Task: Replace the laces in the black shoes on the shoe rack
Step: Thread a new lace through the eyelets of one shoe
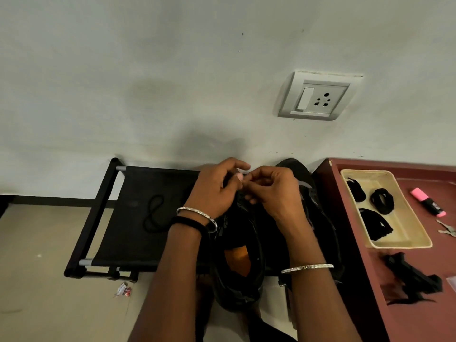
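Pinching what looks like a thin black lace (241,195), hard to make out against the dark upper, the left hand (214,191) and right hand (274,193) meet with curled fingertips over the black lace-up shoe (238,282). The shoe sits on the black fabric shoe rack (134,240), right of a loose black cord (154,214).

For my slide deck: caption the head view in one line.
Left hand and right hand pinch a lace at a black shoe on the shoe rack.
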